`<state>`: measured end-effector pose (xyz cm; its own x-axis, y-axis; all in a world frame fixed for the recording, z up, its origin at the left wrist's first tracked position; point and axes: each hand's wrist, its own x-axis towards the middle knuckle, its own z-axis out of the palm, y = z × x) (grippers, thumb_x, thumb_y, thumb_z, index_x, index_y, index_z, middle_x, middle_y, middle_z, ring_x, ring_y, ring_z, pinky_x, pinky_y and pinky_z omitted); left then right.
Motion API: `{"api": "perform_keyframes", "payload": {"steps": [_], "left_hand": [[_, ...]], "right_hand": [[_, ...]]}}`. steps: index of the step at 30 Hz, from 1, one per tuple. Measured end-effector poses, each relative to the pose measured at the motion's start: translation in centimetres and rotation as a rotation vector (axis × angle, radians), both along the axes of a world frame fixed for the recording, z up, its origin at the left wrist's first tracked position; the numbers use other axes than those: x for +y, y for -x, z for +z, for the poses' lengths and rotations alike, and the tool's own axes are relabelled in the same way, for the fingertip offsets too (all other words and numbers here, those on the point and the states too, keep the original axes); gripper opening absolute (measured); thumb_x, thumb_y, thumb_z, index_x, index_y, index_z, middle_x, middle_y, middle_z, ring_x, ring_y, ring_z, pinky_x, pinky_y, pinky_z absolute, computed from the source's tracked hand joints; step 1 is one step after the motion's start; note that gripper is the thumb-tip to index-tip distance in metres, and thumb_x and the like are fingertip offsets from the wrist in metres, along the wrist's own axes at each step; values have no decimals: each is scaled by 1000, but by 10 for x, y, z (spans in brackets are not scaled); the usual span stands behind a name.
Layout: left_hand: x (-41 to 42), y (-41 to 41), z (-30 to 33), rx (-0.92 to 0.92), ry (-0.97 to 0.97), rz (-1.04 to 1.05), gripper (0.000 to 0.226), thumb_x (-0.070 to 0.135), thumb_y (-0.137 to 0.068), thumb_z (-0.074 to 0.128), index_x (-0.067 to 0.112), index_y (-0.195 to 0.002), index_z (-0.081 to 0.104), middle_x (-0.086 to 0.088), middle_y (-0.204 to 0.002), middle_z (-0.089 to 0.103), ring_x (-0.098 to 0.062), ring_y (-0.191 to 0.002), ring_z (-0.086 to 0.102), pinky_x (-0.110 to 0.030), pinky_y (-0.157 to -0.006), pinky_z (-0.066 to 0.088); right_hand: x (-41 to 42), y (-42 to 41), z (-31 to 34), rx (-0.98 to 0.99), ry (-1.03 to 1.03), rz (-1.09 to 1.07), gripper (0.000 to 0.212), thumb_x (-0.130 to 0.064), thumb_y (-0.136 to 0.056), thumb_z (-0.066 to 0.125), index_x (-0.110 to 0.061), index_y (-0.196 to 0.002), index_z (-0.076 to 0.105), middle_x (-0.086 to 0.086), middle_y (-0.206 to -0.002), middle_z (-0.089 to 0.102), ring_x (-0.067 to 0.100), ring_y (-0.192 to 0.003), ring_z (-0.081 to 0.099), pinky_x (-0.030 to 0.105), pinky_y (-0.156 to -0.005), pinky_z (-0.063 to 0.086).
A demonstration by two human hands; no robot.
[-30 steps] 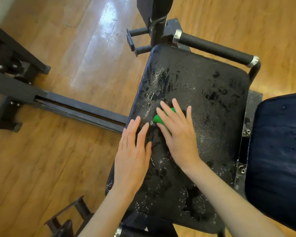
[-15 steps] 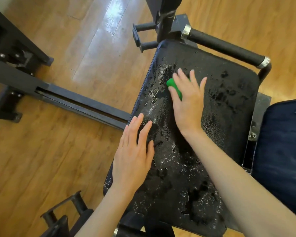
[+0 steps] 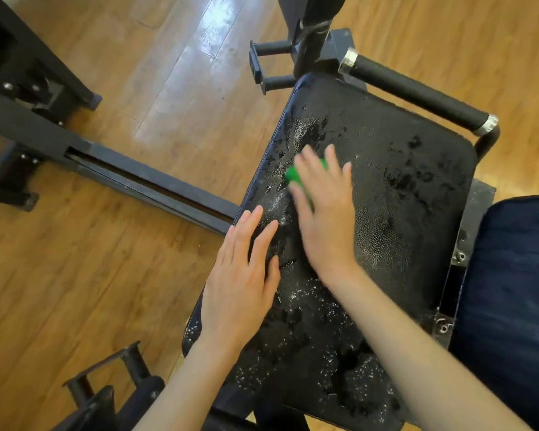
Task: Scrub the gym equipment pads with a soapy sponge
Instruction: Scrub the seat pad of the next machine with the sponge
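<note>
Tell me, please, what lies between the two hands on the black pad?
Head view: only bare, wet pad, flecked with suds, separates left hand from right hand.

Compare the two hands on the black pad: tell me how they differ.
The left hand lies flat near the black pad's left edge with nothing under it; the right hand presses a green sponge farther up. The left hand looks sharp, the right hand is blurred. Both rest palm down with straight fingers on the wet, sudsy pad.

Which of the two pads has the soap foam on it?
The black pad under both hands: white foam specks cover it, and the right hand presses the green sponge on it. The dark blue pad shows no foam.
</note>
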<state>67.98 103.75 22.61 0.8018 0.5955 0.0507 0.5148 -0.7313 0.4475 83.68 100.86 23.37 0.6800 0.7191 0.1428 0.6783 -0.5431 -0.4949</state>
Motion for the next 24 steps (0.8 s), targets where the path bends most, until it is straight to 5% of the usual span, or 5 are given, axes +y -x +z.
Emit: {"api": "perform_keyframes", "payload": {"steps": [4,9,15,21,24], "left_hand": [[1,-1,3,-6,14,8,49,21,-96,53,10,-144,45,-14,-152,39,-28,-143,36,-44,-117,28],[-3,4,8,0,20,66,47,17,-94,57,7,-139,50,-16,-151,40,-31,-142,37,-47,-117,25],[-12,15,9,-1,41,128,49,17,-95,55,4,-141,48,-18,-152,37,-31,-141,39,-46,-115,33],[-14,15,6,10,19,129,47,20,-97,50,5,-142,46,-18,-152,38,-32,-139,41,-47,-112,39],[-14,16,6,2,49,132,47,20,-97,52,5,-141,47,-17,-153,37,-31,-141,39,-47,-112,40]], "right_hand": [[-21,-6,6,-72,57,297,40,-22,-96,52,-12,-134,56,3,-144,50,27,-143,30,47,-120,11],[14,-29,2,49,-55,-73,38,-18,-92,62,-14,-130,59,2,-141,52,31,-142,31,45,-119,6],[-28,12,6,-35,10,373,38,-18,-90,61,-11,-128,61,3,-141,53,29,-143,30,45,-120,11],[12,-9,1,46,-45,3,40,-15,-96,55,-9,-136,53,5,-145,48,25,-143,29,42,-121,7],[-21,35,3,52,-20,317,40,-20,-98,47,-7,-135,54,5,-145,48,24,-143,29,41,-121,10]]}}
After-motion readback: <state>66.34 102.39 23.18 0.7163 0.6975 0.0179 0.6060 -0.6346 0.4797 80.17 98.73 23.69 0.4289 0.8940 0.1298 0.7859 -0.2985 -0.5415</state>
